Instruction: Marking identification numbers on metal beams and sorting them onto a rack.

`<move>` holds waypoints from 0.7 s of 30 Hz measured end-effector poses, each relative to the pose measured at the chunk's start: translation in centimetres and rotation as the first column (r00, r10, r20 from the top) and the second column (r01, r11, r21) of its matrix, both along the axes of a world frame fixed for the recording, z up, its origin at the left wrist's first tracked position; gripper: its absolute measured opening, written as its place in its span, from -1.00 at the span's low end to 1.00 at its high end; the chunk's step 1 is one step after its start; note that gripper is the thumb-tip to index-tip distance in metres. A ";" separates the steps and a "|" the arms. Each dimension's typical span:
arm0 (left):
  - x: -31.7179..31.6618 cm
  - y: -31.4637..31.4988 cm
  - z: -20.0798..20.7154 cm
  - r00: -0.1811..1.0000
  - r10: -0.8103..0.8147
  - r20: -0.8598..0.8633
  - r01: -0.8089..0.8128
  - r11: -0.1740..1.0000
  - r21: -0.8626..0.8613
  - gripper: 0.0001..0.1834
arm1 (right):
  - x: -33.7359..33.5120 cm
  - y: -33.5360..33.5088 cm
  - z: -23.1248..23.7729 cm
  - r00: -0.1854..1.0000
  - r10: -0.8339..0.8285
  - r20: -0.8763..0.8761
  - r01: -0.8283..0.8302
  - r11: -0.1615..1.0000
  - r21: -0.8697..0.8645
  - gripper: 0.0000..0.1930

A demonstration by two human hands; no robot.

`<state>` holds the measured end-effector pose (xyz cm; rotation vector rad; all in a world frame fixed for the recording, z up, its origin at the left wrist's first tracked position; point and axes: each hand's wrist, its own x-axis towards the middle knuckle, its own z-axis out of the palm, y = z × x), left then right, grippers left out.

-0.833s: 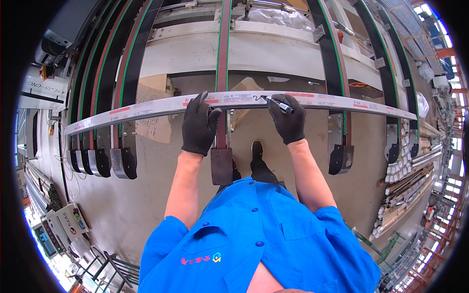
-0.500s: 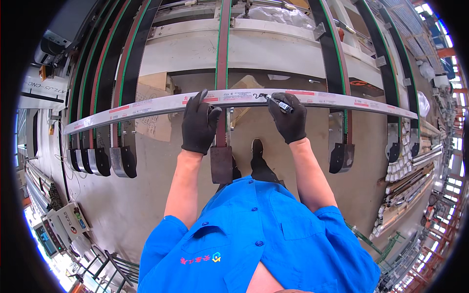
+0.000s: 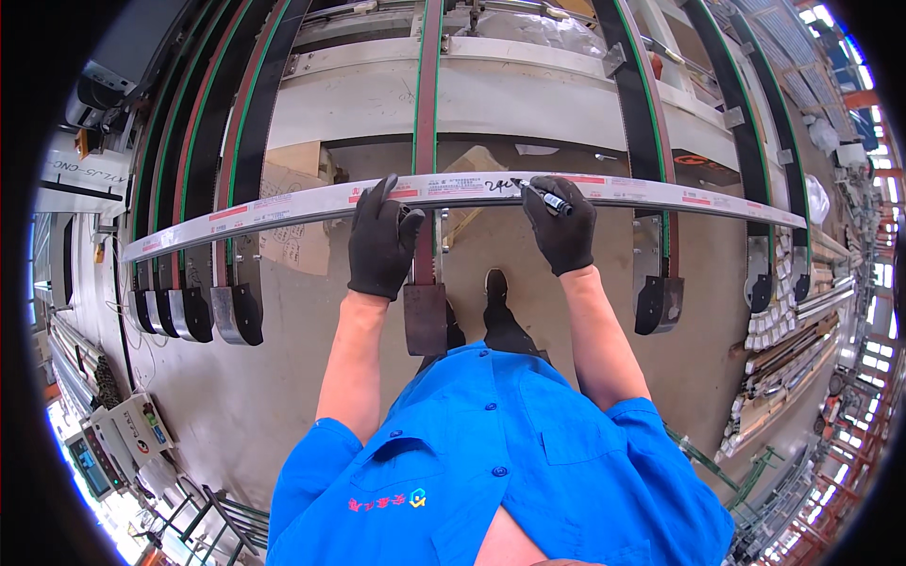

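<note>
A long, pale strip-shaped profile point(image 3: 293, 202) with printed red-and-white film lies crosswise in front of me. My left hand point(image 3: 382, 250), in a black glove, rests against it left of the middle. Its index finger stretches over the strip and the thumb stands apart, so the hand is open. My right hand point(image 3: 563, 231), also gloved in black, is closed around a black marker pen point(image 3: 555, 203). The pen's tip meets the film right of the middle. Dark handwritten strokes point(image 3: 499, 187) show just left of the tip.
Several green-edged conveyor rails point(image 3: 427, 104) run away from me beneath the profile. Their blunt dark ends point(image 3: 426, 319) point toward my body. A marked cardboard sheet point(image 3: 294, 241) is behind the profile at left. Stacked long profiles point(image 3: 788, 373) lie at right, and a control box point(image 3: 132, 424) stands at left.
More dark strokes have appeared on the film, and my right hand has shifted slightly right with the marker pen. My left hand stays on the profile, almost unmoved.
</note>
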<state>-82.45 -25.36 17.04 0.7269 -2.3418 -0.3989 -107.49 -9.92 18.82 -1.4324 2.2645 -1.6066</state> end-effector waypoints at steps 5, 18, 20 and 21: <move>-0.1 0.0 -0.2 1.000 0.014 -0.015 -0.014 1.000 -0.008 -0.55 | -0.1 0.4 0.6 0.996 0.080 0.030 -0.083 0.988 0.130 -0.88; -0.2 0.8 2.4 1.000 0.005 -0.026 -0.005 1.000 -0.004 -0.60 | 0.6 1.4 3.9 0.999 0.019 0.042 -0.017 0.999 -0.035 -0.86; -0.3 1.6 3.9 0.989 -0.142 -0.048 0.145 0.987 0.075 -0.61 | 1.3 2.2 5.7 0.969 0.190 0.157 -0.190 0.982 -0.018 -0.88; -0.6 2.2 4.6 0.984 -0.152 -0.097 0.165 0.977 0.138 -0.60 | 1.7 2.6 6.6 0.903 0.280 0.327 -0.267 0.960 -0.085 -0.89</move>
